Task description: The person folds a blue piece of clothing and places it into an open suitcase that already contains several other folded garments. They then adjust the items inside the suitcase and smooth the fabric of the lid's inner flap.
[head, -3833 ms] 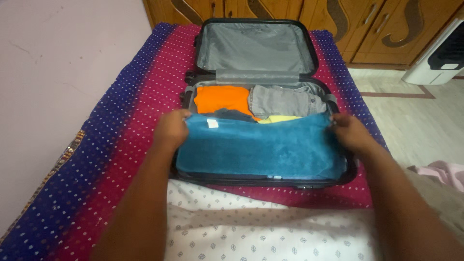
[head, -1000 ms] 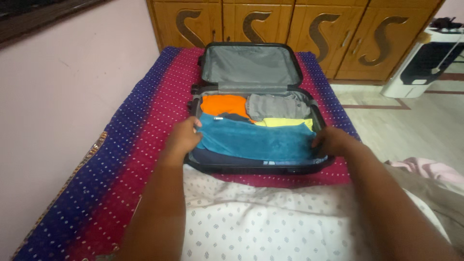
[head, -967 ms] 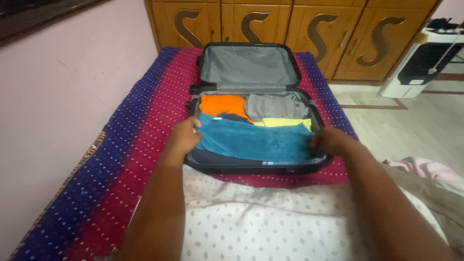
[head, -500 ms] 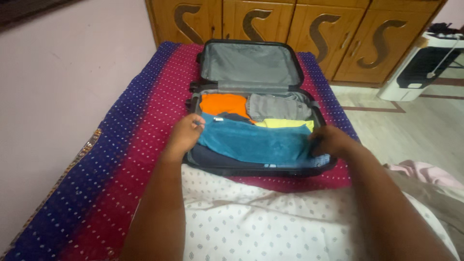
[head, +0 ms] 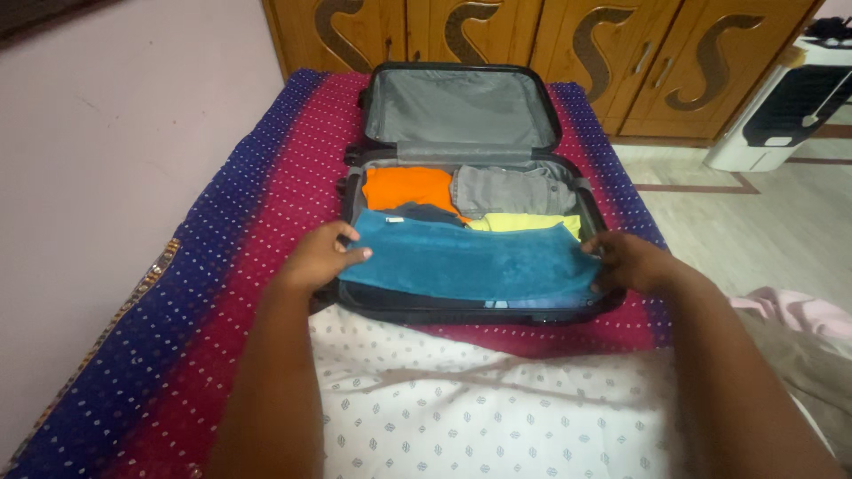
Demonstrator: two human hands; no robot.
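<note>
An open black suitcase (head: pixel 355 168) lies on the bed, its grey-lined lid (head: pixel 461 106) raised at the far side. Inside lie an orange garment (head: pixel 408 188), a grey garment (head: pixel 510 189), a yellow one (head: pixel 524 222) and a dark one (head: pixel 426 213). A folded teal towel (head: pixel 470 264) covers the near half. My left hand (head: pixel 321 255) grips the towel's left edge at the suitcase rim. My right hand (head: pixel 626 262) grips its right edge.
The bed has a magenta and blue dotted cover (head: pixel 257 222). A white patterned cloth (head: pixel 479 399) lies in front of me. A pink wall (head: pixel 106 151) runs along the left. Wooden cupboards (head: pixel 621 53) stand behind, and a white appliance (head: pixel 777 111) on the tiled floor at right.
Both hands have slid outward and nearer along the towel's edges, spreading it flatter over the near half. The view has tilted slightly.
</note>
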